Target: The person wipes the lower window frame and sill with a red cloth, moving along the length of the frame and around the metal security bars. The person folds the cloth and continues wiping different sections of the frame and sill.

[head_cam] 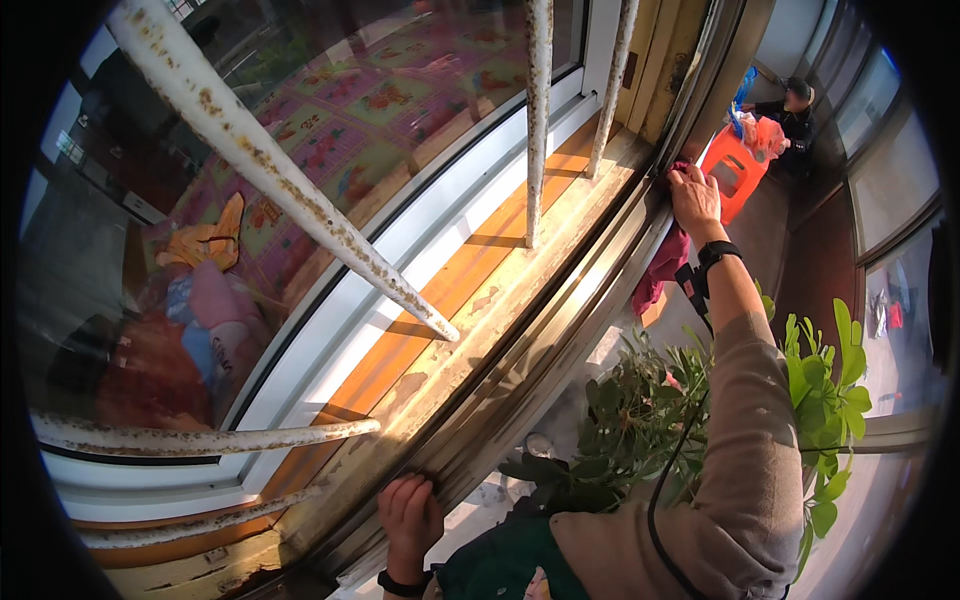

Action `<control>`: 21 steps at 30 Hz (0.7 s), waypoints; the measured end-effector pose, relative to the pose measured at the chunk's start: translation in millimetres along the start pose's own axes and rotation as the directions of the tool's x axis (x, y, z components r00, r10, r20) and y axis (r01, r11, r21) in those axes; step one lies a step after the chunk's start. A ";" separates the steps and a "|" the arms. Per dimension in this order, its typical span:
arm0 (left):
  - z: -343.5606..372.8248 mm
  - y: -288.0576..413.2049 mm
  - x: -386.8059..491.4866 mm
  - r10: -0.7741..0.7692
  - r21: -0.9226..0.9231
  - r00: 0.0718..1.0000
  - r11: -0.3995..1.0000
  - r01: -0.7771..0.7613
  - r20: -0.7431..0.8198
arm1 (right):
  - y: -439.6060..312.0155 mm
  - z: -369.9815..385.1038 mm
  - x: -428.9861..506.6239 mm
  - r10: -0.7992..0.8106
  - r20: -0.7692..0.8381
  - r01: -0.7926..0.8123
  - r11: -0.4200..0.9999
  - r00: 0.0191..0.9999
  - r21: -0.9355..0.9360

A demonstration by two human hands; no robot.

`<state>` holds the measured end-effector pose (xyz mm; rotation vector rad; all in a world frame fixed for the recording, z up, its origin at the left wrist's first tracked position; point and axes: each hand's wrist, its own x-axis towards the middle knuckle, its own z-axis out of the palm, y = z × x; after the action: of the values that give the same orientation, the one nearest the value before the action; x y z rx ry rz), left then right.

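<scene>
My right hand [696, 199] presses a dark red cloth [664, 266] against the far end of the metal window track [577, 300], its arm stretched forward. Part of the cloth hangs down the room side of the frame. Closer to me, my left hand [411, 514] rests at the near part of the track with its fingers curled in; no object shows in it. Beyond the track runs a sill [480, 300] with worn, peeling paint. White bars [537, 135] with rust spots rise from that sill.
A white-framed window [360, 270] stands behind the bars. Leafy potted plants [645, 412] crowd below my right arm. Farther off, an orange-red plastic stool [731, 169] bears plastic bags, with a seated person [795, 120] beside it. A black cable [667, 480] crosses my right sleeve.
</scene>
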<state>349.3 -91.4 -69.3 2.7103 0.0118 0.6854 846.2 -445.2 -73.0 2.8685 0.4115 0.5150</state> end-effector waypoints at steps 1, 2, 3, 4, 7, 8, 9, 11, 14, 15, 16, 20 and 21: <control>-0.3 1.2 0.3 -0.003 -0.004 1.000 1.000 0.003 0.009 | 2.1 2.8 0.1 0.000 -0.009 0.000 1.000 1.000 -0.007; -0.3 1.5 1.7 0.000 -0.004 1.000 1.000 0.001 0.009 | 1.8 5.7 2.0 0.003 -0.034 -0.002 1.000 0.999 0.008; -0.4 2.6 2.1 -0.008 -0.001 1.000 1.000 0.008 0.011 | 2.4 7.7 1.8 -0.013 -0.087 0.016 0.999 0.996 0.040; -1.3 3.3 2.9 -0.003 0.011 1.000 1.000 0.003 0.017 | 2.6 8.9 3.2 -0.014 -0.091 0.020 0.998 0.996 0.068; -2.7 6.3 5.8 0.013 -0.020 1.000 1.000 -0.013 -0.007 | 0.7 9.2 4.2 -0.025 -0.038 0.029 0.994 0.999 0.109; -3.2 7.1 6.8 0.017 -0.017 1.000 1.000 -0.017 -0.009 | -1.0 8.3 2.7 -0.038 -0.026 0.041 0.991 0.999 0.124; -3.4 7.7 7.7 0.021 -0.013 1.000 1.000 -0.022 -0.011 | -2.2 6.6 1.9 -0.037 0.004 0.037 0.992 0.999 0.120; -3.5 8.5 8.7 0.036 0.004 0.999 0.999 -0.036 -0.006 | -8.6 3.4 -7.0 -0.068 0.018 0.065 0.990 0.998 0.127; -3.7 8.3 8.1 0.062 0.030 0.998 0.998 -0.063 0.025 | -19.1 -5.9 -21.3 -0.109 0.008 0.107 0.986 0.994 0.130; -3.9 8.4 7.4 0.069 0.035 0.997 0.997 -0.070 0.023 | -23.5 -10.1 -26.3 -0.129 -0.023 0.131 0.982 0.991 0.133; -4.6 8.1 7.0 0.075 0.039 0.997 0.996 -0.076 0.021 | -28.9 -14.5 -31.7 -0.149 -0.019 0.150 0.978 0.989 0.144; -7.4 7.8 6.4 0.083 -0.022 0.996 0.996 -0.083 -0.028 | -55.9 -35.4 -59.4 -0.226 -0.076 0.237 0.952 0.971 0.194; -8.4 8.0 6.3 0.085 -0.052 0.995 0.995 -0.087 -0.043 | -64.3 -41.0 -67.6 -0.235 -0.065 0.243 0.951 0.970 0.192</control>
<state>350.3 -95.6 -56.8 2.6577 -0.1121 0.7545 755.2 -399.3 -71.7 2.9396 0.8511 0.5156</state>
